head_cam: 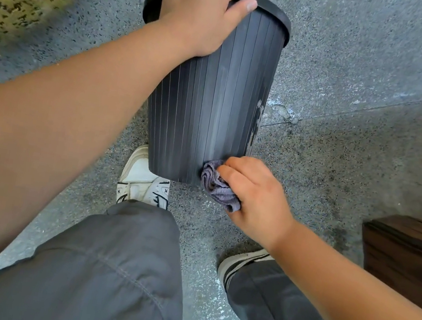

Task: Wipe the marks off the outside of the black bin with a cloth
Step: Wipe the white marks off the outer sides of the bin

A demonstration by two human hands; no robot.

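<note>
Floor: speckled grey floor (358,72) with pale scuffs; a dark wooden box (408,257) stands at its right edge.
Bin: the black bin (213,104) stands on the floor just ahead of the white shoe (143,176), seemingly tilted toward the person; whitish marks (256,122) run down its right side.
Left hand: the left hand (201,10) grips the bin's rim, fingers over the edge, thumb outside.
Right hand: the right hand (254,195) clutches a bunched purple-grey cloth (218,184), fingers curled round it, pressing it against the bin's lower wall near the base.
Handling: the bin looks like light, thin ribbed plastic, likely to slide or flex under pressure; the rim is the stiffest place to steady it. The cloth is soft and bunches easily.
Progress: the marks on the right side remain, above the cloth.
</note>
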